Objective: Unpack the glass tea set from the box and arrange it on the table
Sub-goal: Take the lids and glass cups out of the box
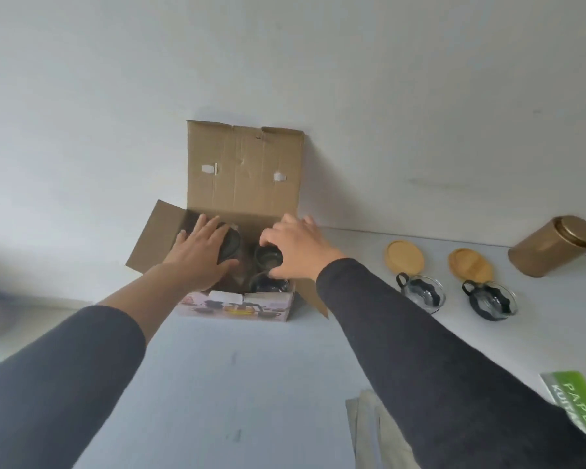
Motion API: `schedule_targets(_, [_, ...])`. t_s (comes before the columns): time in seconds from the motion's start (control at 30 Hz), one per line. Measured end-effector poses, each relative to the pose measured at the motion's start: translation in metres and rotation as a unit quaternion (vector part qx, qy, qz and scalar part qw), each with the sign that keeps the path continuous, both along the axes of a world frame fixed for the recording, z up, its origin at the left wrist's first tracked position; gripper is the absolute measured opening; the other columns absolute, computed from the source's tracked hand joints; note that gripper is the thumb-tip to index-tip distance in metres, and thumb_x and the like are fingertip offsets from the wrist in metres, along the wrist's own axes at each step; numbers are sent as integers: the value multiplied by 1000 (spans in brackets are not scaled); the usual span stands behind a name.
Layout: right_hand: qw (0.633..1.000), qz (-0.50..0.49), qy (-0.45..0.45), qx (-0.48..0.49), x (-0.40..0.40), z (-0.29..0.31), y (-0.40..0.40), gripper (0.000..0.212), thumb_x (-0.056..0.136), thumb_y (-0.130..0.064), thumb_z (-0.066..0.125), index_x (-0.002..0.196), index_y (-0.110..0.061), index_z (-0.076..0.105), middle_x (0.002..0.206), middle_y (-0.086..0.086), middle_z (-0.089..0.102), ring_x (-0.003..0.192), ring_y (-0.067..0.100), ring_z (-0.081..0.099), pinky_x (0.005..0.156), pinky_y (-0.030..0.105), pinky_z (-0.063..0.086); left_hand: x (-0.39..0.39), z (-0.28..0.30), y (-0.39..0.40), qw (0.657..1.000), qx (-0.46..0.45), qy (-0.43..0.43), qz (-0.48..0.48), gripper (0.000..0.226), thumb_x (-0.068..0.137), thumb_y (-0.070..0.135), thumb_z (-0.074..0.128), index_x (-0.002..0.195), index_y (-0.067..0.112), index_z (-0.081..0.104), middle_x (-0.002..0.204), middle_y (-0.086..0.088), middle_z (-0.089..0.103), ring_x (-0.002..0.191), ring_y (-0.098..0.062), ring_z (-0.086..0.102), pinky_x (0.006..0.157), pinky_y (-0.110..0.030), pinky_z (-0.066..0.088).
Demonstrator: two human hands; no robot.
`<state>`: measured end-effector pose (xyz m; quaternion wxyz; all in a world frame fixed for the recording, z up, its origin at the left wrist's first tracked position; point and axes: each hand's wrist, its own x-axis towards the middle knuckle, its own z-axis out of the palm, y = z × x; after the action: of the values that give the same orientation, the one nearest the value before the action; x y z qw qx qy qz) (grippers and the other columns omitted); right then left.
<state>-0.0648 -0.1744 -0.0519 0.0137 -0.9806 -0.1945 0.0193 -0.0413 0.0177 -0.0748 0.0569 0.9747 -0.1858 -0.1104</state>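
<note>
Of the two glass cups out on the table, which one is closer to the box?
The left cup, in front of the left wooden coaster. It sits nearer the box and the right hand; the other cup stands farther right, toward the tin.

Gold tin point(552, 246); green paper pack point(581, 409) nearby.
</note>
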Motion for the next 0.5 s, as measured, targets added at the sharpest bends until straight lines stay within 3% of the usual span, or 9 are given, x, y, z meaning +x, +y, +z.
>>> schedule_targets(0.1, [987,49,22,-150,5,-7,25,52,77,-41,71,123,-25,53,116,-1,60,116,23,41,94,44,33,-3,-15,20,999,34,8,-20,82,95,53,36,152,18,-9,160,-2,-13,147,-26,-13,120,-44,2])
schedule_targets(0.2, [962,56,49,-263,8,-14,34,53,82,-31,68,130,-19,49,128,4,52,123,26,38,99,45,32,-3,-21,21,999,30,-20,-25,83,95,54,34,151,16,-15,159,-4,-18,146,-26,-17,120,-43,-1])
schedule_targets(0.37, [943,56,70,-321,10,-24,39,51,87,-22,59,135,-12,43,133,8,47,123,26,39,101,42,32,-2,-28,21,1000,3,-22,-18,82,96,52,35,151,17,-14,159,-4,-18,146,-27,-19,119,-42,-1])
schedule_targets(0.5, [948,82,58,-303,11,-29,40,61,85,-19,63,138,-14,34,132,9,46,121,27,41,96,40,35,-2,-31,21,999,-20,-22,-16,80,96,49,36,151,18,-12,159,-3,-16,146,-28,-18,119,-42,0])
